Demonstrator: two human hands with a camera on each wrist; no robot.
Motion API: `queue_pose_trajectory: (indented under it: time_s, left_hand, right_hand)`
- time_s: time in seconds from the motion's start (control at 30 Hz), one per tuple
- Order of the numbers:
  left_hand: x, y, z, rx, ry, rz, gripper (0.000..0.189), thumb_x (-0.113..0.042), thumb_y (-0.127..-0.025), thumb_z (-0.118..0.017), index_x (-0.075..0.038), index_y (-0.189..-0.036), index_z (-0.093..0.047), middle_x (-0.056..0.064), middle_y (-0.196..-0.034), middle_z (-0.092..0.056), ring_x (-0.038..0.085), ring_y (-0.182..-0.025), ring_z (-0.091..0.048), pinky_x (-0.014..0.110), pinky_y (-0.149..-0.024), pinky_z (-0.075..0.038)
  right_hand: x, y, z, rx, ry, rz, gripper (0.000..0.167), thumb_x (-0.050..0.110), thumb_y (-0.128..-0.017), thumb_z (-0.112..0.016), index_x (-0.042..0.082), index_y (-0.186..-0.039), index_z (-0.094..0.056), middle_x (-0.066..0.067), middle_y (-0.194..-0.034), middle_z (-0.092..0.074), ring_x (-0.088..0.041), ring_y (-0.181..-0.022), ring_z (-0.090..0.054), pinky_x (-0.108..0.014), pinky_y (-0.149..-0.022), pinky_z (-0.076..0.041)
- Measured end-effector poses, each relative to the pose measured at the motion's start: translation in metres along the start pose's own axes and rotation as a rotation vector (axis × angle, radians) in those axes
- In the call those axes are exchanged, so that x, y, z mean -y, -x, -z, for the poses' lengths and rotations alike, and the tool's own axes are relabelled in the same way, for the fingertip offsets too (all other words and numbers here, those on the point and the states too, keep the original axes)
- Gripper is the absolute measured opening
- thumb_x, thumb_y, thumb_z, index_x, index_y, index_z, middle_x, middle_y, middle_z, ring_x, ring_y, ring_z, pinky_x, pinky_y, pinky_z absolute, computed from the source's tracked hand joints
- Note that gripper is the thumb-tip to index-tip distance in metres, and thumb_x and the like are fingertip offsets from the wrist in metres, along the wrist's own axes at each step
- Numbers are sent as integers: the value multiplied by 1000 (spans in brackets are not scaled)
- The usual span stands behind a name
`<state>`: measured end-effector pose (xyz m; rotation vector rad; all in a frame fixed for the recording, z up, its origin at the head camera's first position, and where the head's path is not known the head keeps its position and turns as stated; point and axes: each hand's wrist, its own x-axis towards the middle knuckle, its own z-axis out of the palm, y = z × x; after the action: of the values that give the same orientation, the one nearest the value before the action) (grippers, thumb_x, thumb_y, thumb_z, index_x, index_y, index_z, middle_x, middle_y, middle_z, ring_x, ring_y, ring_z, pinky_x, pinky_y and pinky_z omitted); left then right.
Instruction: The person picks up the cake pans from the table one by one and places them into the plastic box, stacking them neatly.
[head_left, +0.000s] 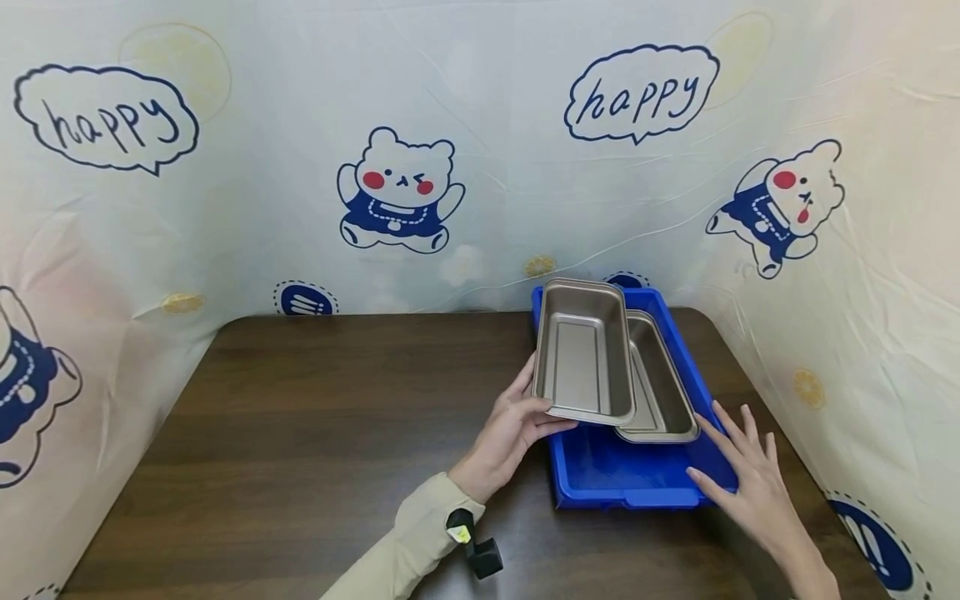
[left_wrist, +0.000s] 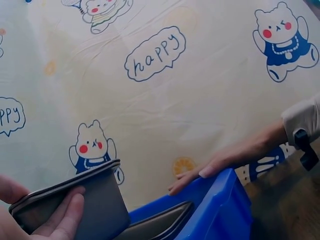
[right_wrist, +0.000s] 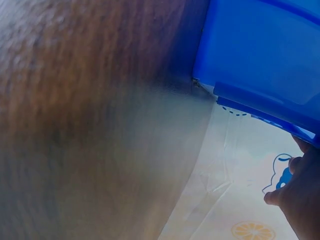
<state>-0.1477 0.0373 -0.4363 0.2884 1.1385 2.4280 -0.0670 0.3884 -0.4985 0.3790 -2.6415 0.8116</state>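
Note:
A rectangular metal loaf pan [head_left: 585, 358] is gripped at its near left corner by my left hand [head_left: 513, 429], thumb on the rim and fingers beneath. The pan is tilted and raised over the blue plastic bin [head_left: 637, 500]. Under its right side, a second metal loaf pan [head_left: 666, 383] sits inside the bin, partly hidden by the held one. In the left wrist view, the left fingers [left_wrist: 70, 215] lie along the held pan's outer wall. My right hand [head_left: 753, 479], fingers spread, is at the bin's right rim and holds nothing.
The bin stands at the back right of a dark brown wooden table [head_left: 322, 442]. A pale printed curtain [head_left: 495, 100] with bears and "happy" bubbles hangs close behind and beside the table.

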Motion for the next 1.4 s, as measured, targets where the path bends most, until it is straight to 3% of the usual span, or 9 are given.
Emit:
queue_pose_trajectory:
  time_s: [0.83,1.4]
  left_hand:
    - [26,-18,-37,-54,4,11,81,10,-99,-43,-21,-171,-22,29,-163,-38,54,-136,-50,59,-105,-52]
    - [37,-18,-47,-65,19,36,81,7,-100,-42,-20,-172,-18,30,-160,-43,53,-137,-50,58,-106,-51]
  right_hand:
    - [-1,1,1,-18,0,-4,78,15,-87,-82,13,-158,-50,-1,-176,-22,-44,-161,-1,-76,-117,14]
    - [1,-1,-2,7,-7,-20,75,15,-91,-80,13,-159,-50,-5,-176,-22,-40,-162,0,-73,-119,14]
